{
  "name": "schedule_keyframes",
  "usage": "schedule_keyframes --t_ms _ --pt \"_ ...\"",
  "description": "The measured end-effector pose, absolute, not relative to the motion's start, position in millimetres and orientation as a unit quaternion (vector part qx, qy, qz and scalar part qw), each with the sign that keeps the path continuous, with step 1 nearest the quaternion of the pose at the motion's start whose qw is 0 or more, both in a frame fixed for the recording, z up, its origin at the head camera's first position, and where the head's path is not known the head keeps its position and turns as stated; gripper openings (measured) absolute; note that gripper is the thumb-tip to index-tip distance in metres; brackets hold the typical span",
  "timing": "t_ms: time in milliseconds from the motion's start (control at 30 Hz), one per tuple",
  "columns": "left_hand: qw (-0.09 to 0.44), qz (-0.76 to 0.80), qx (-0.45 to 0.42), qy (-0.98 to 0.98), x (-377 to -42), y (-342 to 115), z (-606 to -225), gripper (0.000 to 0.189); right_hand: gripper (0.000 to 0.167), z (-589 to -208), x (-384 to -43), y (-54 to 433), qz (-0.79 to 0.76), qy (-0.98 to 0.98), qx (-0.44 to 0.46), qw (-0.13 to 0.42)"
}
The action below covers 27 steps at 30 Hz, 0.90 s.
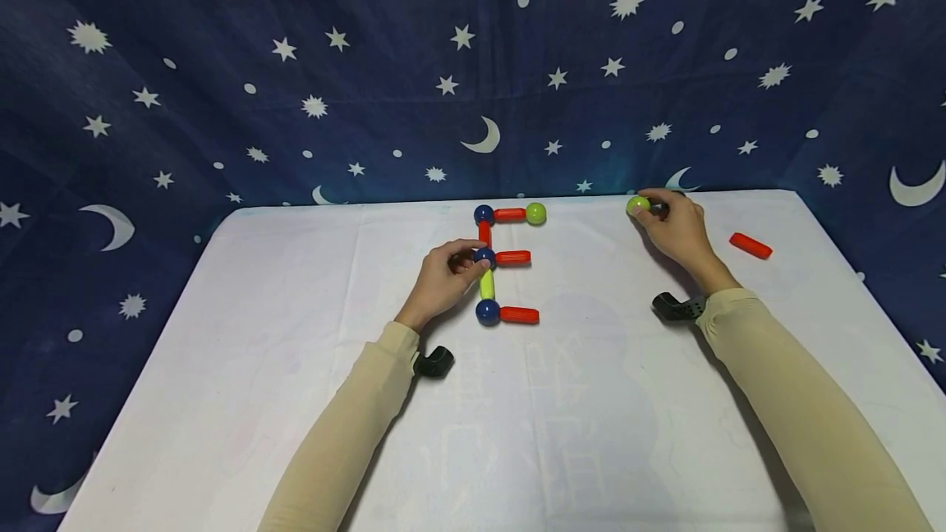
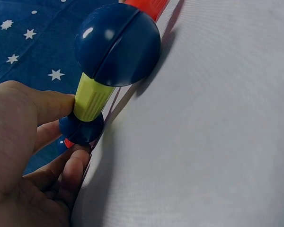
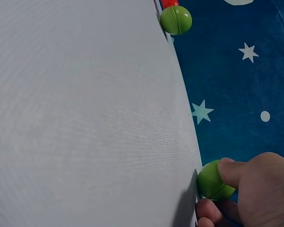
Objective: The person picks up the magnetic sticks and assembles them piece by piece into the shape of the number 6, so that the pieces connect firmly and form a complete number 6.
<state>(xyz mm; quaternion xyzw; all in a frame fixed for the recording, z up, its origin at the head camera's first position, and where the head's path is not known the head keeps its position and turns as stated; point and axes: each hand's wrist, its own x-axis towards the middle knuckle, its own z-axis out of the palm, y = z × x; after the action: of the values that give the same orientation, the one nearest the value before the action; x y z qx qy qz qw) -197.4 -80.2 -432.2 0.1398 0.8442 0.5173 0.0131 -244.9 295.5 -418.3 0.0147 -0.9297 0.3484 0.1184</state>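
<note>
An E-shaped frame of toy rods and balls lies on the white table. Its spine has a far blue ball [image 1: 484, 215], a middle blue ball [image 1: 484, 258] and a near blue ball [image 1: 488, 312], joined by a red rod [image 1: 484, 234] and a yellow-green rod [image 2: 91, 100]. Three red rods point right; the far one [image 1: 509, 215] ends in a green ball [image 1: 535, 213]. My left hand [image 1: 442, 282] grips the frame around the middle ball, thumb against the yellow-green rod. Near the far edge, my right hand [image 1: 678, 228] pinches another green ball [image 3: 212, 182].
A loose red rod [image 1: 750, 245] lies right of my right hand. Something dark [image 1: 660, 209] shows partly behind the right fingers; its kind is unclear. A dark blue cloth with stars and moons [image 1: 473, 89] hangs along the far edge of the table [image 1: 296, 286].
</note>
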Motion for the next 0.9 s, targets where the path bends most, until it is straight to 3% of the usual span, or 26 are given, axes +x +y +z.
schedule_keyframes --t_ms 267,667,900 --pt "0.012 0.517 0.140 0.844 -198 -80 -432 0.031 0.040 -420 -245 294 0.364 -0.922 0.023 0.130" --pt "0.012 0.515 0.141 0.845 -197 -80 -431 0.031 0.045 -418 -243 288 0.369 -0.924 0.003 0.103" --pt "0.013 0.514 0.139 0.846 -196 -80 -431 0.031 0.043 -414 -237 277 0.388 -0.912 0.052 0.121"
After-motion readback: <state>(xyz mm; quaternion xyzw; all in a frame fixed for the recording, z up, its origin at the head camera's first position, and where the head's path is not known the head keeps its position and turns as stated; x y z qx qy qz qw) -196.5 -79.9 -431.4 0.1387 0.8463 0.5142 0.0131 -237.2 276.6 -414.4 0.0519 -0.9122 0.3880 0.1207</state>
